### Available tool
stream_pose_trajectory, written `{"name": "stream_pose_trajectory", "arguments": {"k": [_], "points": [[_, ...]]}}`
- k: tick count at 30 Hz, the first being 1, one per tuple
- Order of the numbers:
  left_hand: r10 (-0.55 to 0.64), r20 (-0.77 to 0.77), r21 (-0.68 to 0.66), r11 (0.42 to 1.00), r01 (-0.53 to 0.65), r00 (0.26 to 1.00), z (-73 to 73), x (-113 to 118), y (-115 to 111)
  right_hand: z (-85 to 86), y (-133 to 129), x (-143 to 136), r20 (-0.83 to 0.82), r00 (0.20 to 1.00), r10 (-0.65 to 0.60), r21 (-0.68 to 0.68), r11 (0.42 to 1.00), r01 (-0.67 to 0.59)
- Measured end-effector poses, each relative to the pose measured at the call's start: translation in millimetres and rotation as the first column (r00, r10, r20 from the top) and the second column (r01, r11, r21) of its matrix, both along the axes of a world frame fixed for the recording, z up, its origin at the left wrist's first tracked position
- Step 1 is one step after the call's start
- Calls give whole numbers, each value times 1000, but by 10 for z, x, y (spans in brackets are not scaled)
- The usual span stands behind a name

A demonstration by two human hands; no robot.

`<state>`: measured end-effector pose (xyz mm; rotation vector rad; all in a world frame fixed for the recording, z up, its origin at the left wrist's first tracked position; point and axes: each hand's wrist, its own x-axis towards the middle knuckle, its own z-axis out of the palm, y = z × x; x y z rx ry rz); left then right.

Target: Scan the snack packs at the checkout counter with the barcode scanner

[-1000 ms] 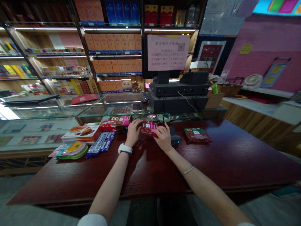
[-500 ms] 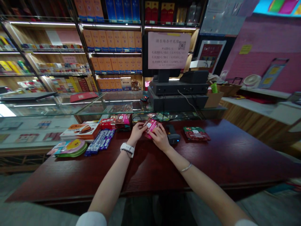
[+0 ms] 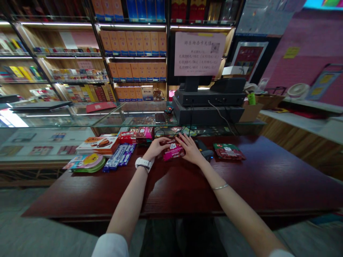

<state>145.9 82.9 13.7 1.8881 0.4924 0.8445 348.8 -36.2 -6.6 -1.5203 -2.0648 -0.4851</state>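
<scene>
While left hand (image 3: 157, 148) pinches 1 pink packet (image 3: 173, 151), right hand (image 3: 191, 150) spread on it — dark scanner (image 3: 207, 154) nearby

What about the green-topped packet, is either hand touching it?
No, the left hand and right hand are at the pink packet; the green-topped packet lies apart.

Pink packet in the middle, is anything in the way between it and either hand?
Nothing visible: the left hand and the right hand both touch the pink packet. The black device lies beyond the right hand, not in between.
</scene>
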Motion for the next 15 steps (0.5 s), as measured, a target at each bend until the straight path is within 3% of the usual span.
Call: {"name": "stream_pose_trajectory", "arguments": {"k": [3,8,11,15], "points": [[67,-67,168,984,-55,996,-13,42,-6,-12,6,26,-10,1000,14,-48,999,-15],[238,-105,350,918,-188,966,-53,154,-102,-64,39,33,-28,998,-47,10,999,48],[325,-85,503,830,-241,942,-60,190,-197,-81,61,79,-69,992,-109,51,992,113],[380,-159,719,677,-157,911,-51,188,-297,-53,51,182,-113,982,-149,73,985,158]]}}
